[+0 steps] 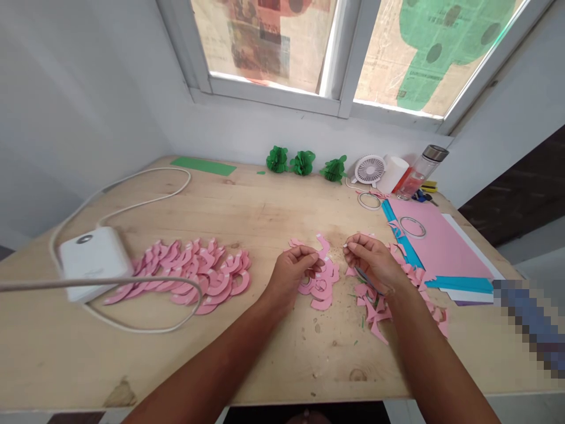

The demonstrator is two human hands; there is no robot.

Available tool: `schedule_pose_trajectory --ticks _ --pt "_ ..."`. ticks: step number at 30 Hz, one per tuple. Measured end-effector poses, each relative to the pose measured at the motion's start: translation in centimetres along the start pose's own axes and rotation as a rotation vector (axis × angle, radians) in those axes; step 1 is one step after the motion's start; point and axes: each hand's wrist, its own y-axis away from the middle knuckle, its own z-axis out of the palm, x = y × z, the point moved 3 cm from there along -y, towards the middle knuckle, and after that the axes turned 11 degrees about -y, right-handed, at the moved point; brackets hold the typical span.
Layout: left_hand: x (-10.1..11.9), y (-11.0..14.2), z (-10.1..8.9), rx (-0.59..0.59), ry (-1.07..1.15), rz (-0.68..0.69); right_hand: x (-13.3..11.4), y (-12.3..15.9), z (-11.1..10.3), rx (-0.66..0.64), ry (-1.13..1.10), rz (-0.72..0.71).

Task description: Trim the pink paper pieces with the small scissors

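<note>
My left hand [293, 268] pinches a curved pink paper strip [324, 242] that has a small white patch at its upper end. Just below it lies a small pile of curved pink paper pieces [322, 288]. To the right, my right hand [373, 259] is closed, with a tiny white bit [345, 245] between thumb and forefinger. A dark, narrow edge shows under that palm; what it belongs to is hidden. Pink paper scraps [375, 312] lie beneath and beside the right hand. On the left, a larger heap of curved pink pieces [212, 271] overlaps in rows, many with white patches.
A white power bank [95, 259] with a looping cable stands at the left. Three green paper ornaments [302, 163] line the wall beside a small fan [369, 170] and a bottle [421, 174]. Pink sheets [445, 241] and a tape roll [412, 227] lie at the right.
</note>
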Motion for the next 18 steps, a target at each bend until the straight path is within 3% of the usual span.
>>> schedule_pose_trajectory --ticks 9,18 --pt "0.0 0.0 0.1 -0.022 0.005 0.002 1.4 -0.2 1.1 0.002 0.069 -0.129" --pt "0.0 0.3 0.5 -0.128 0.1 -0.053 1.7 0.1 2.3 -0.084 -0.091 -0.12"
